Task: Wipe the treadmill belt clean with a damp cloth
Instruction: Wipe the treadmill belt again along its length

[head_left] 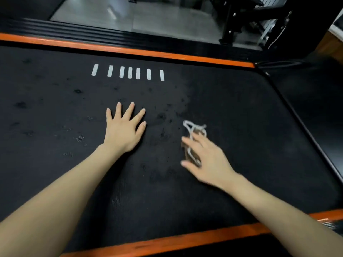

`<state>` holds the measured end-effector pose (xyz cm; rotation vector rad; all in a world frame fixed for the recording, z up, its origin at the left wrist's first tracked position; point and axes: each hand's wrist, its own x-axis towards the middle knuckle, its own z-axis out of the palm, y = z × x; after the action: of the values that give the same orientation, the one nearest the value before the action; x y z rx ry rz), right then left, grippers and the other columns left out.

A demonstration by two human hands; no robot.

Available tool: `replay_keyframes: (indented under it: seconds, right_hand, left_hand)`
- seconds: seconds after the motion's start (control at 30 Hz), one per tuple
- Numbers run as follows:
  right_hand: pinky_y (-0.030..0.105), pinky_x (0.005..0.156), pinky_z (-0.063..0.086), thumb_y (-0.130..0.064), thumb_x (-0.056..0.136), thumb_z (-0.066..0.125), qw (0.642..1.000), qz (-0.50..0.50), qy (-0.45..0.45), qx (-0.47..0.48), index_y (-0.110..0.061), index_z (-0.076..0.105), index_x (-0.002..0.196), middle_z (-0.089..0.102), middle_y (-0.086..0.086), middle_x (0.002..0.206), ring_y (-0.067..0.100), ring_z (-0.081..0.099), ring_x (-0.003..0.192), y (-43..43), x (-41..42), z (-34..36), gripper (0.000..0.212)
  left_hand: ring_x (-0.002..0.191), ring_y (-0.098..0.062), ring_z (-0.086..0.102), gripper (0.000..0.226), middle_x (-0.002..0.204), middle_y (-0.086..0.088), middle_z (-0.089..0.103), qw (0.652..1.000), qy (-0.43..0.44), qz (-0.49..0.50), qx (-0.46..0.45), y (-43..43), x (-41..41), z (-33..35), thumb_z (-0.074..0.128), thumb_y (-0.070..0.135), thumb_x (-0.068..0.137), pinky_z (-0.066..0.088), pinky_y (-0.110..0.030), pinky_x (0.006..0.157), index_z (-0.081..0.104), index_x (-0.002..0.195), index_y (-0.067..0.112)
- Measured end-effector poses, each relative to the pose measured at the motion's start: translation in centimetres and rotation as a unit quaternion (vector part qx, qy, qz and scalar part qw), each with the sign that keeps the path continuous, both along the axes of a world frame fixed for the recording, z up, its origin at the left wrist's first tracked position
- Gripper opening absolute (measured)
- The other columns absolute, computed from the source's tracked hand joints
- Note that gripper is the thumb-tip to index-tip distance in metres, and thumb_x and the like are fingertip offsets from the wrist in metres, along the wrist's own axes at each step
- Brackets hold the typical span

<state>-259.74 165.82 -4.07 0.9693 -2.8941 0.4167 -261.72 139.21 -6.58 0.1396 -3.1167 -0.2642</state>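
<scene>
The black treadmill belt [55,112] fills most of the view, with dark damp spots and a paler smeared patch near its middle. My left hand [123,129] lies flat on the belt, fingers spread. My right hand [206,160] presses a dark cloth with a white edge [194,129] onto the belt to the right of it, fingers nearly straight and blurred. Most of the cloth is hidden under that hand.
Several white dashes [130,72] are printed on the belt ahead of my hands. Orange side rails run along the far edge [130,51] and the near edge [185,240]. A black machine frame [259,21] stands on the grey floor beyond.
</scene>
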Motion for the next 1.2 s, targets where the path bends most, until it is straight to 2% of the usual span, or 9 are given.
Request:
replay_keyframes:
  seconds: [0.23, 0.43, 0.5, 0.57, 0.7, 0.8, 0.9, 1.03, 1.2]
  right_hand:
    - [0.047, 0.107, 0.034, -0.028, 0.084, 0.055, 0.99, 0.141, 0.029, -0.01, -0.019, 0.063, 0.118, 0.055, 0.012, 0.133, 0.029, 0.049, 0.126, 0.4, -4.5, -1.6, 0.036]
    - [0.048, 0.111, 0.026, -0.024, 0.092, 0.053, 0.996, -0.086, 0.006, -0.032, -0.018, 0.062, 0.116, 0.053, 0.007, 0.134, 0.025, 0.043, 0.13, -7.3, -17.9, -0.9, 0.026]
    - [0.046, 0.102, 0.038, -0.024, 0.092, 0.053, 0.993, -0.102, 0.01, -0.051, -0.018, 0.062, 0.115, 0.058, 0.003, 0.126, 0.025, 0.049, 0.121, -7.7, -18.2, -1.0, 0.026]
    - [0.041, 0.09, 0.048, -0.024, 0.087, 0.053, 0.995, -0.066, 0.031, -0.069, -0.018, 0.065, 0.112, 0.062, 0.005, 0.12, 0.028, 0.055, 0.113, -6.7, -14.5, -1.1, 0.028]
    - [0.042, 0.107, 0.038, -0.021, 0.078, 0.06, 0.992, 0.083, -0.002, -0.092, -0.019, 0.064, 0.116, 0.06, 0.01, 0.126, 0.03, 0.05, 0.124, -3.9, -6.2, -1.8, 0.038]
    - [0.049, 0.101, 0.042, -0.02, 0.077, 0.057, 0.986, 0.148, 0.019, -0.072, -0.018, 0.065, 0.113, 0.061, 0.013, 0.123, 0.033, 0.056, 0.118, -4.2, -8.8, -1.7, 0.036]
    - [0.046, 0.085, 0.051, -0.026, 0.081, 0.051, 0.995, 0.07, 0.046, -0.053, -0.016, 0.069, 0.105, 0.065, 0.01, 0.116, 0.033, 0.062, 0.106, -7.1, -16.1, -1.3, 0.031]
    - [0.037, 0.083, 0.047, -0.021, 0.088, 0.052, 0.995, -0.088, 0.018, -0.048, -0.021, 0.064, 0.112, 0.063, 0.001, 0.115, 0.031, 0.056, 0.103, -10.4, -23.5, -1.2, 0.026]
    - [0.04, 0.085, 0.051, -0.023, 0.083, 0.052, 0.995, -0.024, 0.045, -0.084, -0.019, 0.066, 0.108, 0.064, 0.003, 0.118, 0.029, 0.056, 0.109, -9.4, -17.5, -1.8, 0.029]
  left_hand:
    - [0.144, -0.038, -0.004, 0.06, 0.159, -0.003, 0.005, 1.0, -0.007, 0.002, -0.03, 0.1, -3.5, -0.3, 0.0, 0.056, 0.093, -0.006, -0.057, 0.113, 0.009, 0.15, 0.038]
    - [0.144, -0.035, -0.006, 0.071, 0.16, 0.0, 0.003, 0.999, 0.001, 0.007, -0.037, 0.1, -3.7, -0.9, -0.014, 0.057, 0.082, -0.007, -0.054, 0.114, 0.004, 0.148, 0.041]
    - [0.144, -0.035, -0.006, 0.069, 0.16, 0.0, 0.003, 0.999, 0.007, 0.007, -0.034, 0.0, -3.8, -0.9, -0.014, 0.057, 0.082, -0.007, -0.054, 0.114, 0.003, 0.148, 0.042]
    - [0.144, -0.035, -0.004, 0.068, 0.159, -0.001, 0.005, 0.999, 0.014, 0.003, -0.033, 0.1, -3.7, -1.0, -0.011, 0.057, 0.085, -0.006, -0.055, 0.114, 0.006, 0.148, 0.041]
    - [0.143, -0.041, 0.008, 0.063, 0.157, -0.007, 0.02, 0.999, 0.023, -0.005, -0.033, 0.1, -3.7, -1.1, 0.002, 0.054, 0.091, 0.002, -0.059, 0.113, 0.021, 0.148, 0.035]
    - [0.142, -0.041, 0.011, 0.061, 0.155, -0.008, 0.023, 0.999, 0.027, -0.003, -0.038, 0.1, -3.7, -1.1, 0.006, 0.053, 0.093, 0.005, -0.059, 0.113, 0.024, 0.148, 0.034]
    - [0.142, -0.042, 0.014, 0.06, 0.155, -0.008, 0.026, 0.999, 0.033, -0.004, -0.041, 0.0, -3.7, -1.3, 0.007, 0.053, 0.093, 0.007, -0.06, 0.113, 0.026, 0.147, 0.035]
    - [0.14, -0.042, 0.019, 0.059, 0.153, -0.008, 0.031, 0.998, 0.038, -0.005, -0.042, 0.0, -3.8, -1.4, 0.01, 0.052, 0.094, 0.011, -0.061, 0.112, 0.031, 0.146, 0.034]
    - [0.14, -0.043, 0.019, 0.058, 0.152, -0.008, 0.031, 0.998, 0.039, -0.008, -0.041, -0.1, -4.0, -1.3, 0.011, 0.052, 0.094, 0.011, -0.061, 0.111, 0.031, 0.146, 0.034]
